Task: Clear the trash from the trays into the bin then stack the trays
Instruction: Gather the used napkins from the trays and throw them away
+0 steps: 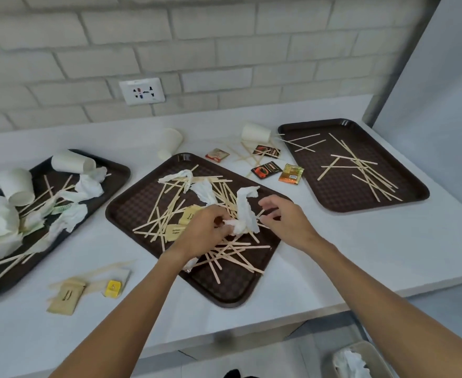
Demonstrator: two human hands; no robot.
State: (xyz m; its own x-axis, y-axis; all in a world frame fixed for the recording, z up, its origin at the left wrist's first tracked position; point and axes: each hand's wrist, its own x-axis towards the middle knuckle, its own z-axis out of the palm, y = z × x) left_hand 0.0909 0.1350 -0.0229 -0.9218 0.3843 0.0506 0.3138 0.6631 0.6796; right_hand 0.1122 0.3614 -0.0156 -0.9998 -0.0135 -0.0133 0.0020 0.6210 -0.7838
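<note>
Three dark brown trays lie on a white counter. The middle tray (232,290) holds wooden stir sticks (167,211), tan sugar packets (190,214) and crumpled white napkins (205,192). My left hand (205,227) is shut on a crumpled napkin (238,226) over this tray. My right hand (284,216) hovers just right of that napkin with fingers apart. The left tray (115,173) carries paper cups (15,186), napkins and sticks. The right tray (341,197) holds only sticks (360,165). The bin (371,353) sits on the floor at bottom right with a white napkin inside.
Loose on the counter lie two paper cups (255,132), several sachets (265,170), sticks, and near the front left a tan packet (66,296) and yellow packet (113,288). A brick wall with a socket (142,91) runs behind. The counter edge drops off at the front.
</note>
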